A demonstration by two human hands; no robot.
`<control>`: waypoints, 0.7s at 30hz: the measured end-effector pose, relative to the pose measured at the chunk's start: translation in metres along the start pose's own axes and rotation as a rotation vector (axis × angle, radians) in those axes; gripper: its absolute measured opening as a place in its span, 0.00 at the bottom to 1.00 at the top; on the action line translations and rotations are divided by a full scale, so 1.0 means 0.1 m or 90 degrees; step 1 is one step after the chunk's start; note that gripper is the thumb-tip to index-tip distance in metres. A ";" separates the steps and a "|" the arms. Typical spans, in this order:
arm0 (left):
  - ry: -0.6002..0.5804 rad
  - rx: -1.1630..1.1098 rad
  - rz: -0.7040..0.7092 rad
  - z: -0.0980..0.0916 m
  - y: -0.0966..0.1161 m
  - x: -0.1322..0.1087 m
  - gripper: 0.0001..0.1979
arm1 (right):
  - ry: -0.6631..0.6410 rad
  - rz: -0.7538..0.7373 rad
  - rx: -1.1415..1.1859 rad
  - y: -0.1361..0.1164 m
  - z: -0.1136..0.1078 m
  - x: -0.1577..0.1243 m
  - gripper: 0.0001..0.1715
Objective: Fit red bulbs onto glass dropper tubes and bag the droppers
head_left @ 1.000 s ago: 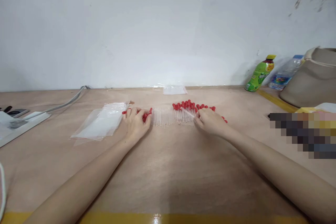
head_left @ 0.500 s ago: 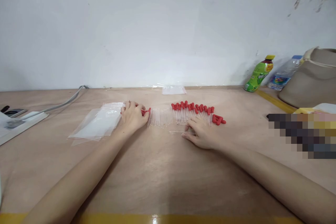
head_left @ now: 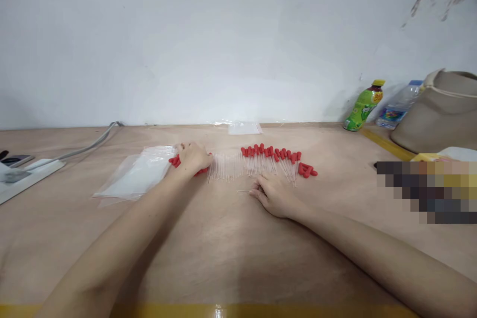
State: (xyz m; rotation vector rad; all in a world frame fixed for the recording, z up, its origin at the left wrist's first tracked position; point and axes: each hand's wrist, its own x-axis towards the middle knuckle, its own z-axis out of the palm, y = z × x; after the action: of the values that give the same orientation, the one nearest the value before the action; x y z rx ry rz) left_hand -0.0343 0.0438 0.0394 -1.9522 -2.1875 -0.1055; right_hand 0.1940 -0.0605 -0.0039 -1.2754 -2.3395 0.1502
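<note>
Several clear droppers with red rubber bulbs (head_left: 270, 159) lie in a row on the wooden table (head_left: 231, 248). My left hand (head_left: 194, 156) rests with curled fingers on a bunch of red-bulbed droppers (head_left: 173, 161) at the row's left end. My right hand (head_left: 274, 195) lies low on the table in front of the row, its fingers together over a single clear glass tube (head_left: 244, 191) that sticks out to the left. A few loose red bulbs (head_left: 306, 170) lie at the row's right end.
Clear plastic bags (head_left: 137, 175) lie left of the droppers, another (head_left: 244, 128) by the wall. A cable (head_left: 89, 146) and white board (head_left: 22, 179) sit far left. A green bottle (head_left: 363, 106), a water bottle (head_left: 398, 104) and a beige bag (head_left: 439, 112) stand at the right.
My right hand drew one glass tube out of the row toward me and slid it left on the table. My left hand shifted slightly over the left bunch.
</note>
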 end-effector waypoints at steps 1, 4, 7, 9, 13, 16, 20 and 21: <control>-0.003 -0.004 -0.001 -0.01 0.01 0.00 0.17 | 0.006 0.001 -0.003 0.00 0.00 -0.01 0.07; 0.018 -0.048 0.010 -0.06 0.02 -0.04 0.14 | 0.034 0.019 0.009 0.00 0.02 -0.03 0.07; 0.129 -0.168 0.101 -0.12 0.05 -0.24 0.13 | 0.063 0.047 0.071 0.01 0.02 -0.05 0.07; 0.188 -0.291 0.258 -0.14 0.09 -0.47 0.10 | 0.079 0.053 0.120 0.02 0.02 -0.06 0.08; 0.141 -0.447 0.444 -0.02 0.17 -0.89 0.07 | 0.133 0.013 0.166 0.10 0.03 -0.07 0.08; 0.106 -0.551 0.451 0.13 0.20 -1.03 0.06 | 0.175 -0.022 0.148 0.15 0.04 -0.08 0.11; 0.059 -0.635 0.425 0.23 0.21 -1.04 0.05 | 0.163 -0.058 0.144 0.15 0.06 -0.09 0.13; 0.059 -0.640 0.427 0.23 0.20 -1.04 0.05 | 0.157 -0.065 0.143 0.14 0.06 -0.09 0.13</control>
State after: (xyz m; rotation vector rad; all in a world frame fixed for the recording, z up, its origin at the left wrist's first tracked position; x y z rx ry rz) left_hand -0.0059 -0.0504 -0.0062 -2.9487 -1.3550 -1.3427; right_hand 0.2059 -0.0591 -0.0168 -1.0032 -2.1054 0.2030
